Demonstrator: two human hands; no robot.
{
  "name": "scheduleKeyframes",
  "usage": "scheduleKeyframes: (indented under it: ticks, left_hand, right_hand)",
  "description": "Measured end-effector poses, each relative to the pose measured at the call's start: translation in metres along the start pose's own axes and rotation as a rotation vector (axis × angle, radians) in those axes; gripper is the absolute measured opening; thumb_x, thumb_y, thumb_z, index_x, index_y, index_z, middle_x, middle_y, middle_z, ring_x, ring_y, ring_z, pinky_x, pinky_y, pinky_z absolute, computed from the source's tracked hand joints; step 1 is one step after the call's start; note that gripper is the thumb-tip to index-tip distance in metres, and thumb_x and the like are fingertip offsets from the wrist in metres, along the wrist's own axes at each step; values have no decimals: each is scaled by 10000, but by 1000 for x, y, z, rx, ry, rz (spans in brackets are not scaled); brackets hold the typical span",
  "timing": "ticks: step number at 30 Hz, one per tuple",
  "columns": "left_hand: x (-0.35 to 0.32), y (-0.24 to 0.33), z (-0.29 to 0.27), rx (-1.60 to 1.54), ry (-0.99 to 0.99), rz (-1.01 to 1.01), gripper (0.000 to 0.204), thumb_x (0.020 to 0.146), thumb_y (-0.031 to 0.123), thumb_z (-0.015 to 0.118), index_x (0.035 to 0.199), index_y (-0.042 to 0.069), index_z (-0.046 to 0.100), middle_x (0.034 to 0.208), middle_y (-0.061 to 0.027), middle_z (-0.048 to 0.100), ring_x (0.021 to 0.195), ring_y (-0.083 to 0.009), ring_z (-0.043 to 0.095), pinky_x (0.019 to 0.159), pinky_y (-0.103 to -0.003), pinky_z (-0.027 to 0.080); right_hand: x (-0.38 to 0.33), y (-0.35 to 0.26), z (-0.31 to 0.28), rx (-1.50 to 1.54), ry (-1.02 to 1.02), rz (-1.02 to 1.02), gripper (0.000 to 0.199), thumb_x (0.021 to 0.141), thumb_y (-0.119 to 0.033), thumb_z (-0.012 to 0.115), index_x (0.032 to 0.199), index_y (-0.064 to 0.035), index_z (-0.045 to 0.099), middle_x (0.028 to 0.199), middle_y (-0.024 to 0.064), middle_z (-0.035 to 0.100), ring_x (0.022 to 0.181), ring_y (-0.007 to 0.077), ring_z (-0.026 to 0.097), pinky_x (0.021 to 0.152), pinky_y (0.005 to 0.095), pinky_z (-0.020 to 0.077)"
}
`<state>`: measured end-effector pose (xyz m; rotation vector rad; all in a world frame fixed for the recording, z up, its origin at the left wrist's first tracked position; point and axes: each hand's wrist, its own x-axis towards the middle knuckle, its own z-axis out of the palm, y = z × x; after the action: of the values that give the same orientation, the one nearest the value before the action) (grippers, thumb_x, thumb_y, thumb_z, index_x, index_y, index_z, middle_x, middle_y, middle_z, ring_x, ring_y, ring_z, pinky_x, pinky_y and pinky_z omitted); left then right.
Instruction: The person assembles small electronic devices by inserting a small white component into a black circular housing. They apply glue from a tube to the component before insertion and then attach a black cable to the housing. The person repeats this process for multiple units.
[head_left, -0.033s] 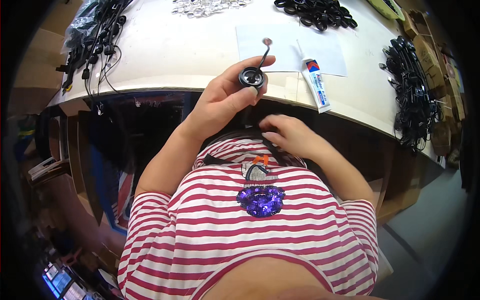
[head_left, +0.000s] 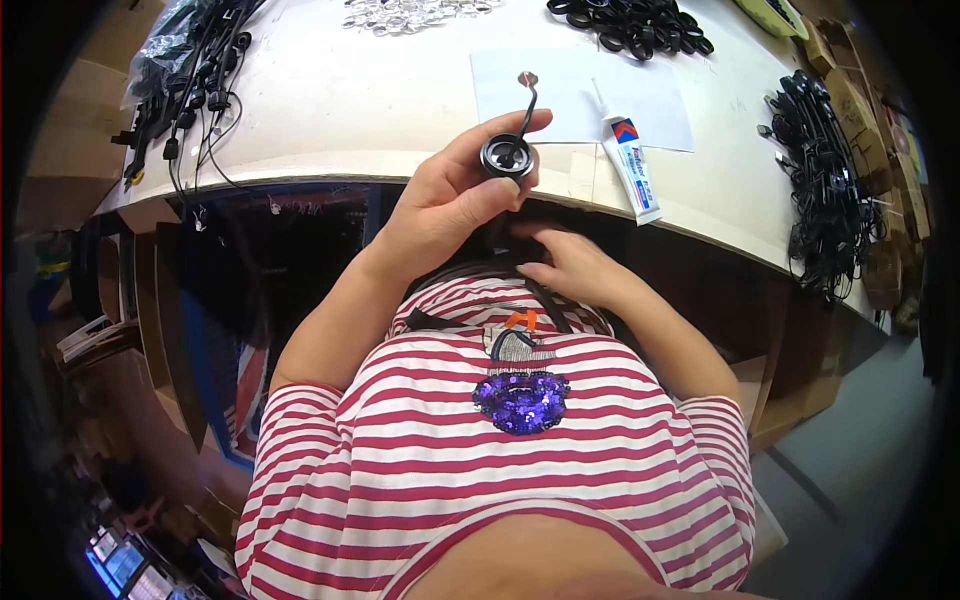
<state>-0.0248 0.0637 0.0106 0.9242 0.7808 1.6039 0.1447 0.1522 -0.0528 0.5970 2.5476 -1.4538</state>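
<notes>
My left hand (head_left: 445, 205) is closed around a small round black housing (head_left: 507, 157), held up over the table's front edge. Inside its rim a pale ring shows. A short black wire rises from it, ending in a small copper-coloured disc (head_left: 527, 79). Lower and to the right, my right hand (head_left: 578, 265) is in front of my waist, below the table edge. Its fingertips fade into the shadow there, so I cannot make out whether they hold anything. A white and blue glue tube (head_left: 633, 170) with a long nozzle lies right of my left hand, its end over the edge.
A white sheet (head_left: 650, 95) lies under the tube's nozzle on the white table (head_left: 330, 110). Clear discs (head_left: 420, 14) and black rings (head_left: 640, 28) are heaped at the back. Bundled black cables (head_left: 825, 190) lie at the right, more cables (head_left: 205, 85) at the left.
My right hand has shifted slightly forward and left, deeper into the shadow under the table edge. The housing and its wire have tilted a little in my left hand.
</notes>
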Motion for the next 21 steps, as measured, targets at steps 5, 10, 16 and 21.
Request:
scheduleKeyframes:
  ticks: [5,10,16,21]
  left_hand:
    - [1,2,6,73,39,37,561,837,120,565,1307,-40,305,1010,-113,534,857,-152,544,795,-257,423]
    - [0,4,1,162,88,105,507,807,75,593,1264,-16,393,1036,-155,567,920,-221,592,859,-319,452]
    - [-2,5,0,147,99,85,505,789,79,621,1242,-15,420,1023,-156,577,920,-236,598,860,-329,461]
    - [-4,5,6,178,46,74,492,784,77,624,1229,-17,436,1020,-151,578,906,-220,604,837,-309,478]
  right_hand:
    - [43,27,40,471,-28,-20,302,837,-257,550,1049,-42,575,897,87,613,782,187,573,745,305,440]
    - [76,91,54,336,-108,160,270,852,-271,537,944,-27,606,804,69,611,658,148,557,650,271,436]
    - [59,77,55,45,48,-118,351,830,-341,560,905,0,601,871,128,610,808,246,585,750,326,438]
    - [56,63,53,-15,-2,53,394,831,-373,546,921,8,592,892,156,605,870,284,576,788,348,431]
